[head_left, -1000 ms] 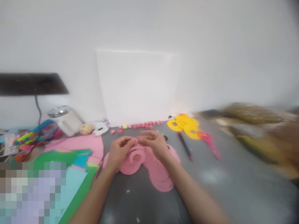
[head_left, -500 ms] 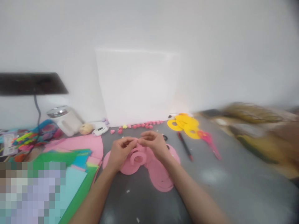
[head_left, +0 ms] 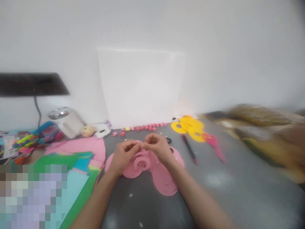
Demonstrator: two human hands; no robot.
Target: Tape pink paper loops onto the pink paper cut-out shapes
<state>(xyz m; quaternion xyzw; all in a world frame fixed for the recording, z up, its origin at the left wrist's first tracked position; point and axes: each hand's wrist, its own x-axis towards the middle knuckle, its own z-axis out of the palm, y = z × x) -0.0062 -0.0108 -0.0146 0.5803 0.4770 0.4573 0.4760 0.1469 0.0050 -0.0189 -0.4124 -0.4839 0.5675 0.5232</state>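
On the bench [head_left: 133, 210], nearest the person, overlapping pink discs [head_left: 165, 183] lie; just above them, the left hand [head_left: 124, 156] and right hand [head_left: 159, 148] pinch a pink curl [head_left: 147, 163], fingertips meeting. Farther back sit yellow rings [head_left: 190, 124] and small pink pieces [head_left: 150, 128], then a white sheet [head_left: 143, 89].

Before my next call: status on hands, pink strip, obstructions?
Left hand and right hand pinching curled pink strip. Pink discs beneath and beside them. Black pen right, not obstructing.
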